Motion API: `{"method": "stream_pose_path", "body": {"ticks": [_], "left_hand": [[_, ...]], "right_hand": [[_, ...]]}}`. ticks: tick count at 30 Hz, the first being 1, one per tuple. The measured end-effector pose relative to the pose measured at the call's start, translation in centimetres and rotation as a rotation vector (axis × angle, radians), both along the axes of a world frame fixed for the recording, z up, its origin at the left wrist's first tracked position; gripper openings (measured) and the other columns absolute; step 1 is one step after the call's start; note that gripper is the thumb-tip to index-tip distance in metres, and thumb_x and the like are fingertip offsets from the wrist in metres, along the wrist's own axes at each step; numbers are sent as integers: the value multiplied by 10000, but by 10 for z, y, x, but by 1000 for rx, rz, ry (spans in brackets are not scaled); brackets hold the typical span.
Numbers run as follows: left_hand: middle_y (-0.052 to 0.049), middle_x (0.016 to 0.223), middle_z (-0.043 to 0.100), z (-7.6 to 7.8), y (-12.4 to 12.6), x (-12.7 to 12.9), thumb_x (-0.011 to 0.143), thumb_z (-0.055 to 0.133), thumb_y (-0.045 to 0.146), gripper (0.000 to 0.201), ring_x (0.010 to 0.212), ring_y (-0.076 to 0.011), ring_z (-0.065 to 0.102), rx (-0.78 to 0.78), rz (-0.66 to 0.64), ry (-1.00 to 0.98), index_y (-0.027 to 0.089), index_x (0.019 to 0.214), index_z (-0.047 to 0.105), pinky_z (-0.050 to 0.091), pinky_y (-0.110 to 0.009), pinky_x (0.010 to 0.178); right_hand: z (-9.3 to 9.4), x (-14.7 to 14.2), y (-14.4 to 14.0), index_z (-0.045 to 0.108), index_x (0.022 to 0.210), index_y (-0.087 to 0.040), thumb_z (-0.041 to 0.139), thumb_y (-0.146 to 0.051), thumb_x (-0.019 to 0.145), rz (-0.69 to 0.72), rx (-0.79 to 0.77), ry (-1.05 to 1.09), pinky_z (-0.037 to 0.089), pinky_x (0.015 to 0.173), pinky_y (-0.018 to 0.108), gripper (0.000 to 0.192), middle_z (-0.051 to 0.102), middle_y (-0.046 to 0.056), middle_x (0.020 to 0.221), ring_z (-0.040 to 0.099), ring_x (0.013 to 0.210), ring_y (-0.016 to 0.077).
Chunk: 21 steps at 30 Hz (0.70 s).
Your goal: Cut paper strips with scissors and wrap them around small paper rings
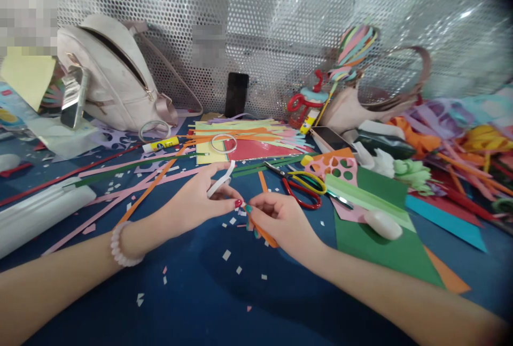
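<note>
My left hand (202,193), with red nails and a pale coiled band on the wrist, is closed, with a narrow white strip (221,180) standing up between its fingers. Its thumb and forefinger pinch together at the tips. Meeting them there is my right hand (282,220), closed on an orange paper strip (265,232) that hangs under its fingers. Whether the left fingertips also grip the orange strip is too small to tell. Just behind the right hand lie red-handled scissors (301,196) and yellow-handled scissors (308,180).
A pile of paper strips (248,131) lies ahead, with a tape roll (223,144) on top. A glue stick (161,144) and a backpack (116,78) are at left. Green paper (380,250) bears a white computer mouse (383,224) at right. White scraps (226,255) dot the blue table.
</note>
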<state>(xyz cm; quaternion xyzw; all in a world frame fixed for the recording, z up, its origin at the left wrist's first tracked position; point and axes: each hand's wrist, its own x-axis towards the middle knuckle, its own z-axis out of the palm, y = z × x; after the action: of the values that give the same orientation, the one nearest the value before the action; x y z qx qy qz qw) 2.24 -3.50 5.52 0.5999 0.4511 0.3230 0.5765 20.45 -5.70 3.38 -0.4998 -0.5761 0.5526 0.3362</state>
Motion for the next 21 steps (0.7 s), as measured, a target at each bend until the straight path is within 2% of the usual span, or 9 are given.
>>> {"method": "stream_pose_path", "body": {"ticks": [10, 21], "left_hand": [[-2, 800, 661, -1, -1, 2, 698, 667, 232, 655, 724, -131, 602, 11, 33, 13, 172, 1250, 318, 444, -241, 660], [7, 785, 666, -1, 0, 2, 705, 664, 222, 626, 669, -112, 581, 36, 14, 35, 177, 1233, 332, 437, -212, 604]], "right_hand": [[0, -1, -3, 611, 764, -164, 586, -318, 779, -12, 7, 72, 374, 364, 157, 157, 629, 2, 615, 537, 463, 76], [2, -3, -5, 620, 788, -160, 594, -312, 780, -1, 21, 122, 370, 382, 150, 155, 611, -8, 603, 521, 464, 62]]}}
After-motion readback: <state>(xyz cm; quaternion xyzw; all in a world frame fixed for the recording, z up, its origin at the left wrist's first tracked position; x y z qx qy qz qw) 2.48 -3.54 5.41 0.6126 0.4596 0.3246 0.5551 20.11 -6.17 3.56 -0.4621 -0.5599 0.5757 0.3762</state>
